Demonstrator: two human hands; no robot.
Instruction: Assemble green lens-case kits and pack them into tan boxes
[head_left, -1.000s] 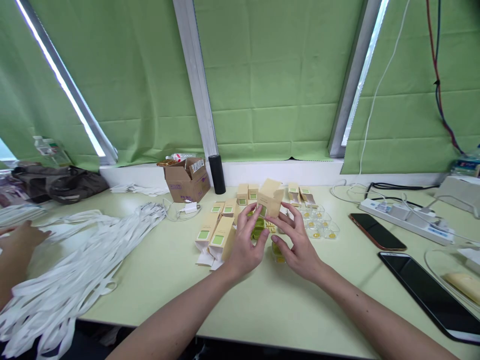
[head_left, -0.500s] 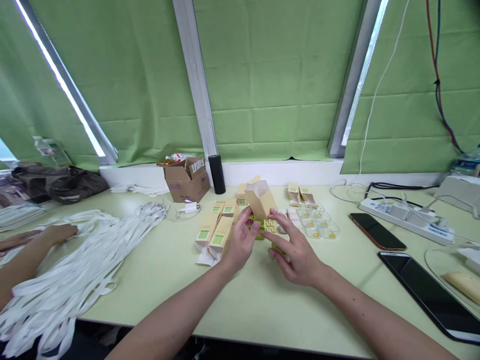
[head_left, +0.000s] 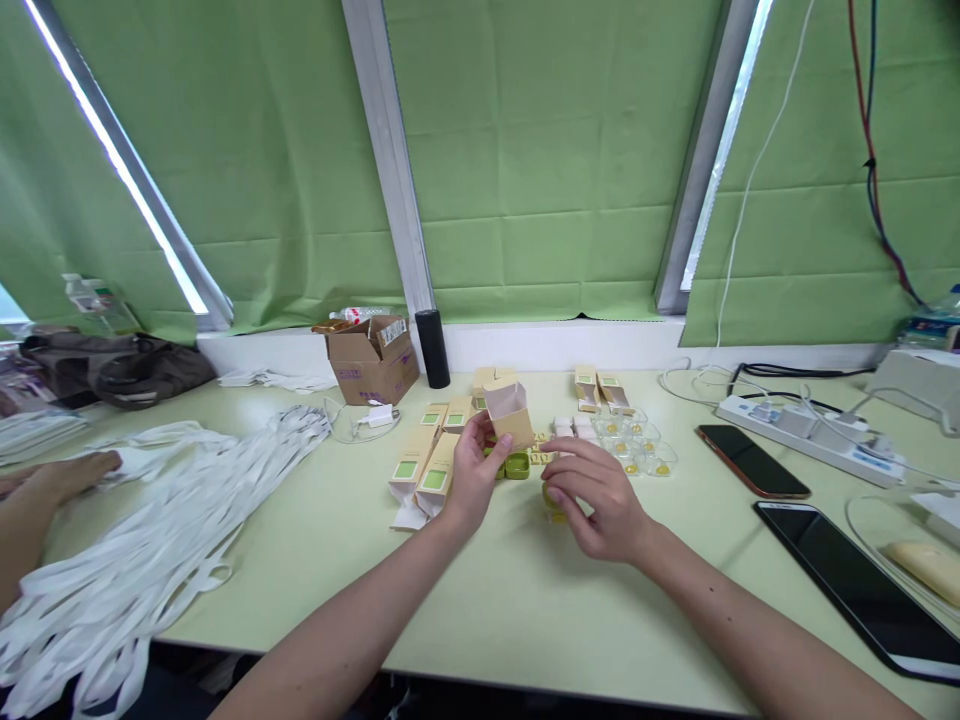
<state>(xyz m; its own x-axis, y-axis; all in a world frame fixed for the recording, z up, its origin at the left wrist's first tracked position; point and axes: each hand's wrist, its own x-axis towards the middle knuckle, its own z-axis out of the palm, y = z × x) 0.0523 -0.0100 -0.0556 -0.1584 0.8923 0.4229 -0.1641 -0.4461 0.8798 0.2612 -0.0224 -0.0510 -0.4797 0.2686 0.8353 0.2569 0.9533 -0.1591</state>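
My left hand (head_left: 474, 472) is closed round a small cream carton (head_left: 511, 432), tilted with its open white-lined end up. Closed fingers of my right hand (head_left: 596, 500) are at a small green container (head_left: 552, 498), which they partly cover; a bit of yellow shows at its lower edge. Between my hands, behind them, lies another green container (head_left: 517, 465) beside several small yellow pieces (head_left: 538, 450). Several cream cartons with green labels (head_left: 436, 480) lie left of my left hand. Clear plastic cups with yellow centres (head_left: 634, 445) stand beyond my right hand, near small white blocks (head_left: 574, 427).
Two flat cartons (head_left: 600, 390), a cardboard box (head_left: 373, 362) and a black cylinder (head_left: 433, 348) stand at the back. Right are two phones (head_left: 754, 462) and a power strip (head_left: 810, 440). White straps (head_left: 172, 520) cover the left, by another person's hand (head_left: 82, 475).
My left hand has lowered and tilted the carton. My right hand has come away from it, its fingers drawing together at the green container. The other person's hand has shifted left.
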